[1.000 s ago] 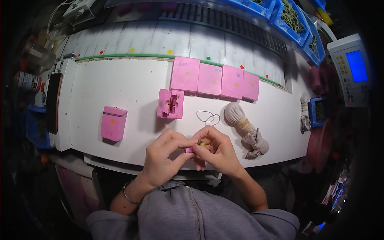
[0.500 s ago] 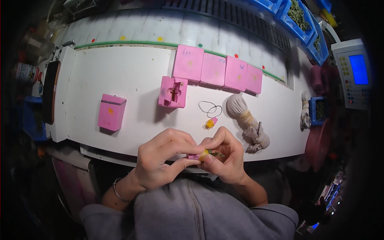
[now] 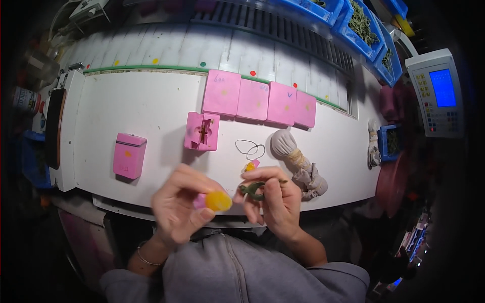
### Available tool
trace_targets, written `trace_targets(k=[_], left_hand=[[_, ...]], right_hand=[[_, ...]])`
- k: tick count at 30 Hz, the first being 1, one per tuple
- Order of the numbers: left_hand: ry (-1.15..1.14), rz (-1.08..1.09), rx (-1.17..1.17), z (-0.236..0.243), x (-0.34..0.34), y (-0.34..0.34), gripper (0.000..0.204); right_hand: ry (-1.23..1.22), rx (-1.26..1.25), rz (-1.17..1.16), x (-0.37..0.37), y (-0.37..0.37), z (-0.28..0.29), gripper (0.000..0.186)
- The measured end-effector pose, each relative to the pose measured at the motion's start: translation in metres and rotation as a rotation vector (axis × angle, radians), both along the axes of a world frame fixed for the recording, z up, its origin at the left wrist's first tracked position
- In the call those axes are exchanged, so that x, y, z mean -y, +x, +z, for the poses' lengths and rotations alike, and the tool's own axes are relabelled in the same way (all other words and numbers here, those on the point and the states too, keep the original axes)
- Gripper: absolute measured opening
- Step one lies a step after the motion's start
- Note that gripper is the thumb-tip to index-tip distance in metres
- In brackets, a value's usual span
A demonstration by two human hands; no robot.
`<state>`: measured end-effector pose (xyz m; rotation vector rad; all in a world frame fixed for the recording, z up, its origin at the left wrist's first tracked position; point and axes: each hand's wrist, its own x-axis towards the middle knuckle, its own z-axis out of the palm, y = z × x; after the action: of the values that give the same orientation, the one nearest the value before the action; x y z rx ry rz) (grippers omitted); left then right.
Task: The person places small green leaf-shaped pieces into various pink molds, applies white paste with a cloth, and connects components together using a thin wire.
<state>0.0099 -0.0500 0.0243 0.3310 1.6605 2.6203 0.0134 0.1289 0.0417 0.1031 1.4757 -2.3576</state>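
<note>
Near the table's front edge, my left hand [image 3: 177,206] pinches a small pink-and-yellow mold piece [image 3: 218,201], its rounded yellow face turned outward. Apart from it on the right, my right hand [image 3: 280,204] holds a dark green ring-shaped wax piece [image 3: 254,191] between thumb and fingers, with a short stem sticking out. Just beyond that hand lies another small yellow-and-pink piece [image 3: 251,165]. Two thin dark rubber bands [image 3: 250,149] rest behind it. An opened pink mold block [image 3: 202,132] with a carved hollow stands further back. Alone on the left is a closed pink block [image 3: 129,156].
Several pink blocks [image 3: 222,93] line the table's back edge. A tied cloth bundle [image 3: 298,156] lies to the right. Blue trays [image 3: 376,48] of green pieces stand at the back right, beside a machine panel with a blue screen [image 3: 443,88].
My hands have parted: the green wax piece is out of the pink-and-yellow piece and in my right hand, while my left hand has drawn away leftward. The whole view has shifted slightly.
</note>
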Motion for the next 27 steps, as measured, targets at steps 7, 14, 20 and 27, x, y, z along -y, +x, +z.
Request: trace_targets(k=[7, 14, 20, 27], left_hand=[[0.269, -0.253, 0.538, -0.003, -0.013, 0.007, 0.024], [0.071, -0.154, 0.545, 0.008, -0.013, 0.008, 0.031], [-0.026, -0.143, 0.464, 0.011, -0.012, 0.008, 0.03], [-0.141, -0.12, 0.383, 0.01, -0.014, 0.008, 0.03]], right_hand=[[0.503, -0.564, -0.122, 0.012, -0.003, -0.009, 0.045], [0.674, -0.592, -0.191, 0.012, 0.003, -0.003, 0.03], [1.008, -0.877, -0.17, 0.007, 0.011, 0.005, 0.03], [1.091, -0.818, -0.094, 0.004, 0.012, 0.01, 0.016]])
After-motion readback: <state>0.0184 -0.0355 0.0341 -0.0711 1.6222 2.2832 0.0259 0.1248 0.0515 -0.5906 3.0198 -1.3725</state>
